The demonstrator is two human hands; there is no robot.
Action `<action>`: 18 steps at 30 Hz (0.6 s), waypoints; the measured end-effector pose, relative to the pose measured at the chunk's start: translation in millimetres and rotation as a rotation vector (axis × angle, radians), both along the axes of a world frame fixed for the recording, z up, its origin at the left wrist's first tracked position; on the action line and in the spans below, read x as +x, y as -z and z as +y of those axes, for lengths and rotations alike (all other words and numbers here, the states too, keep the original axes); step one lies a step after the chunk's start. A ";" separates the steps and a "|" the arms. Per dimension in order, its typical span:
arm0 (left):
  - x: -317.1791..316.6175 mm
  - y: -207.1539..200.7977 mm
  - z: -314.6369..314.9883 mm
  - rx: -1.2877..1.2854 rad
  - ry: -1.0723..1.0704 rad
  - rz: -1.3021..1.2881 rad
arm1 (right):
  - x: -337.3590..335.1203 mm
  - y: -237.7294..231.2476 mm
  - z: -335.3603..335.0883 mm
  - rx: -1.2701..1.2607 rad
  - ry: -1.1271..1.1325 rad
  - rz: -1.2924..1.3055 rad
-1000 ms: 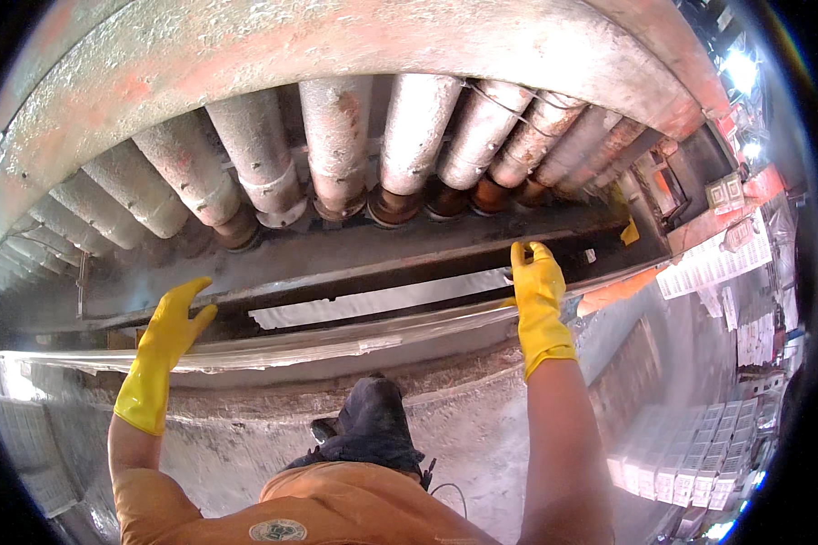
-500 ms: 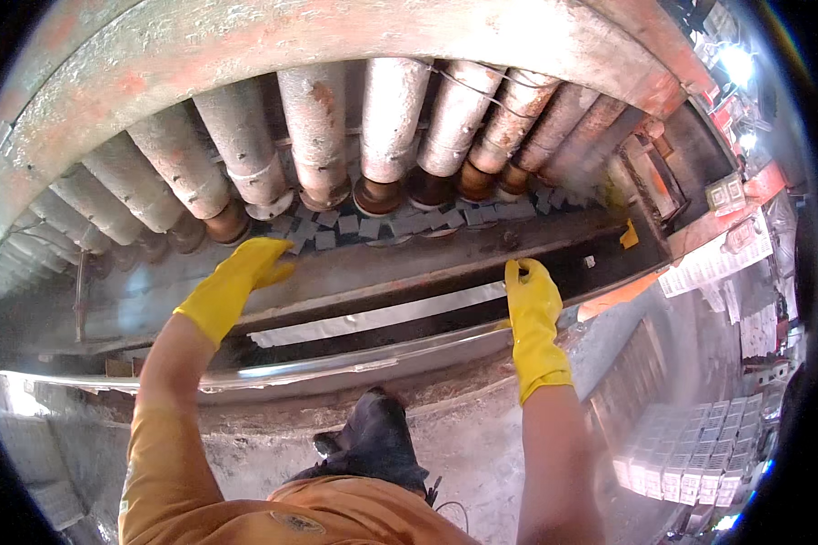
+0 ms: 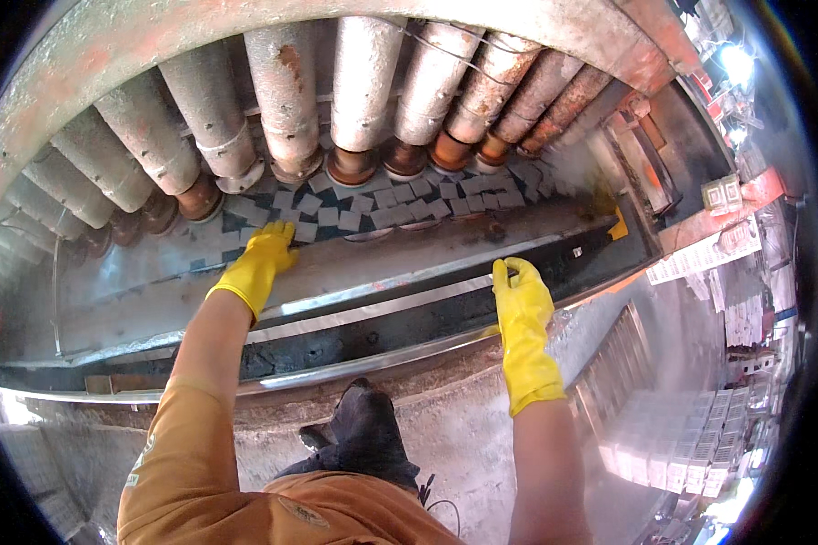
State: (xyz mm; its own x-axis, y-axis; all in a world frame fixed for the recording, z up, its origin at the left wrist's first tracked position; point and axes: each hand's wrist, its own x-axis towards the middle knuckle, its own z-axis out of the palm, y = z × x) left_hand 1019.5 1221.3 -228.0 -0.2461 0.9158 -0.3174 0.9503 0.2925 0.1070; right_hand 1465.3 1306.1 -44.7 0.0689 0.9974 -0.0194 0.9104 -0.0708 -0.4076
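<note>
Dozens of grey tiles (image 3: 391,216) lie beneath the cylinders (image 3: 286,100), gaps left among them — we seem partway. Our left hand (image 3: 259,263) has fingers outstretched at their near edge; our right hand (image 3: 523,313) curls — grip unclear.

Printed sheet (image 3: 707,252): too small to read | shirt emblem (image 3: 303,513): illegible | sleeve print (image 3: 143,454): illegible

Industrial workshop or factory floor: a row of thick, rust-stained metal cylinders (image 3: 368,82) beneath a massive, scuffed machine beam (image 3: 154,38), beside a long metal trough (image 3: 382,336). Worn, dusty floor (image 3: 482,427); at right, a bright lamp (image 3: 737,64) and blurred stacks (image 3: 673,445), possibly boxes.
</note>
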 end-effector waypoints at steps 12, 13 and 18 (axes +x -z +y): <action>2.1 -41.1 -37.7 0.129 0.050 -0.174 | 23.3 1.3 -14.2 0.009 -0.001 0.024; -2.4 -40.4 -46.5 0.109 0.064 -0.114 | 24.1 2.9 -16.1 0.009 -0.007 0.035; -3.2 -22.7 -83.0 -0.034 0.093 0.014 | 27.6 6.5 -22.6 0.022 -0.028 0.052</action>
State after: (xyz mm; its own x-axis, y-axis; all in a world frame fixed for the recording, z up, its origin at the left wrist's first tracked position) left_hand 1016.3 1138.4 -205.2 -0.1653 0.9235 -0.3462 0.9748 0.2063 0.0850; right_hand 1492.9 1283.6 -51.2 0.0401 0.9992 -0.0002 0.8895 -0.0358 -0.4555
